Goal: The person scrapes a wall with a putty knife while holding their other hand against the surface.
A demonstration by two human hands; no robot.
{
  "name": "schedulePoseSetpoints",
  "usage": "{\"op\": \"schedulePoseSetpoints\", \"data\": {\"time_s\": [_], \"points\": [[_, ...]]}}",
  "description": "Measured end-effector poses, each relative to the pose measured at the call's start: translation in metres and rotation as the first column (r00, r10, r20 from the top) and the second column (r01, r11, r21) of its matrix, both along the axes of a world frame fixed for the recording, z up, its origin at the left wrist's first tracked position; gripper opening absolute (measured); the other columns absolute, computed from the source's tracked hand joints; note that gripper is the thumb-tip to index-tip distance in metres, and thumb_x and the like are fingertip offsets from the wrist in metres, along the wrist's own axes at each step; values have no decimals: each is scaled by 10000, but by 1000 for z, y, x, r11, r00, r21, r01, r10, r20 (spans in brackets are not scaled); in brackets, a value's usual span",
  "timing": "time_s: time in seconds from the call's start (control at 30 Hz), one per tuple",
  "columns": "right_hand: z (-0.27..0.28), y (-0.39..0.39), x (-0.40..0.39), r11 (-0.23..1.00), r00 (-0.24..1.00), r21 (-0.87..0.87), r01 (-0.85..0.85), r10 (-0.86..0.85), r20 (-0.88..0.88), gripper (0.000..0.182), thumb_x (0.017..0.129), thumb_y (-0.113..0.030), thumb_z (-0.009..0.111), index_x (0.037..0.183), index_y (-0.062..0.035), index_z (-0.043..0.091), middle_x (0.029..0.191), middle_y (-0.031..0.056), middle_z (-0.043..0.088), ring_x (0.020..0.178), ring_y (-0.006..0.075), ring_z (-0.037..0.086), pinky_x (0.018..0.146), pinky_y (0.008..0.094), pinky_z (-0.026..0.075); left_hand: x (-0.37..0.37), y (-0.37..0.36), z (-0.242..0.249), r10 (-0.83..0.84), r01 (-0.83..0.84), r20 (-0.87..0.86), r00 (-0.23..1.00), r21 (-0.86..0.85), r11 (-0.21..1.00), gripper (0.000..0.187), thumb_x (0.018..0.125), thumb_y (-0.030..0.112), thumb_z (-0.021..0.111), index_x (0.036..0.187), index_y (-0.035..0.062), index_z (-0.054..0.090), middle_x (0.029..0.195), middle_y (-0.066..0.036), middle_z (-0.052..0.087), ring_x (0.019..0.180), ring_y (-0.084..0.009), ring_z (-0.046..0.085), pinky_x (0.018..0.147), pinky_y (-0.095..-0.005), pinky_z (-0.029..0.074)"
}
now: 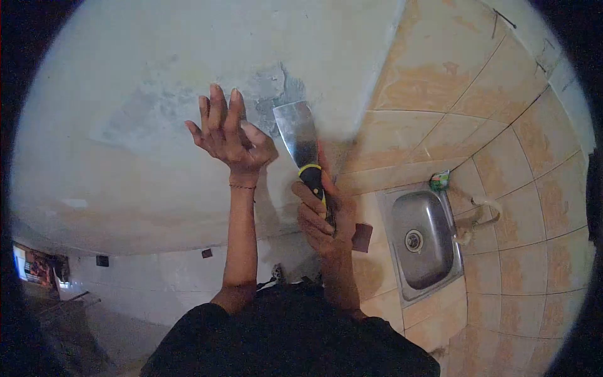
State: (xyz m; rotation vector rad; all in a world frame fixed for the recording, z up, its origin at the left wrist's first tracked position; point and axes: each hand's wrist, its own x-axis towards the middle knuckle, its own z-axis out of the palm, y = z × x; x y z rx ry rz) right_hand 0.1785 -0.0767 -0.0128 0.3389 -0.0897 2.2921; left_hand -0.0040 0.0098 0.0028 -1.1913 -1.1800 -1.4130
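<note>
My right hand is wrapped round the black and yellow handle of a putty knife. Its wide metal blade points up, with the tip at a rough grey patch on the pale wall. To the left of the blade, my left hand is raised with its fingers apart and nothing in it, in front of the wall just below the patch. A thin dark cord circles the left wrist.
A steel sink is set in the tiled counter at the right, with a green packet at its upper corner and a pale pipe beside it. A reddish-brown block lies near my right wrist. Orange-patterned tiles cover the right wall.
</note>
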Motion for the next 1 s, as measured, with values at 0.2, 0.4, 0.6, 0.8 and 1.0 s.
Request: {"op": "schedulePoseSetpoints", "data": {"time_s": [0.2, 0.4, 0.6, 0.8, 1.0], "points": [[0, 1, -1, 1000, 999, 23, -13, 13, -35, 502, 1088, -255, 398, 1563, -362, 276, 736, 68, 402, 396, 82, 338, 263, 187, 339, 1, 0, 1, -5, 5, 8, 1000, 10, 1000, 503, 836, 169, 439, 1292, 124, 646, 1416, -122, 584, 1405, -279, 440, 1246, -479, 79], [2, -1, 0, 1000, 1000, 18, -8, 8, -22, 500, 1091, -256, 381, 1567, -354, 265, 743, 69, 396, 402, 84, 343, 269, 192, 358, -1, 2, 2, -28, 29, -7, 1000, 36, 999, 503, 839, 170, 432, 1291, 122, 647, 1408, -131, 591, 1410, -277, 435, 1246, -482, 78], [0, -2, 0, 1000, 1000, -6, -13, 13, -7, 527, 1081, -256, 414, 1571, -365, 250, 727, 68, 403, 389, 84, 336, 264, 190, 342, 0, 0, 2, -25, 25, 0, 1000, 17, 1000, 492, 850, 175, 426, 1286, 122, 647, 1415, -129, 585, 1414, -276, 431, 1246, -483, 65], [-5, -2, -2, 1000, 999, 19, 11, -11, -36, 493, 1094, -236, 364, 1569, -325, 270, 760, 75, 391, 391, 89, 360, 275, 202, 372, 0, -3, 0, -29, 29, 12, 1000, 1, 1000, 494, 840, 172, 443, 1291, 123, 639, 1425, -124, 577, 1414, -274, 429, 1246, -478, 61], [-4, 2, -7, 998, 998, -1, 59, -59, 32, 491, 1096, -254, 358, 1571, -337, 263, 764, 76, 391, 376, 82, 332, 269, 203, 353, -1, -3, -2, -7, 7, 11, 1000, -7, 1000, 501, 839, 179, 443, 1299, 121, 635, 1427, -110, 579, 1409, -265, 433, 1249, -474, 62]]}}
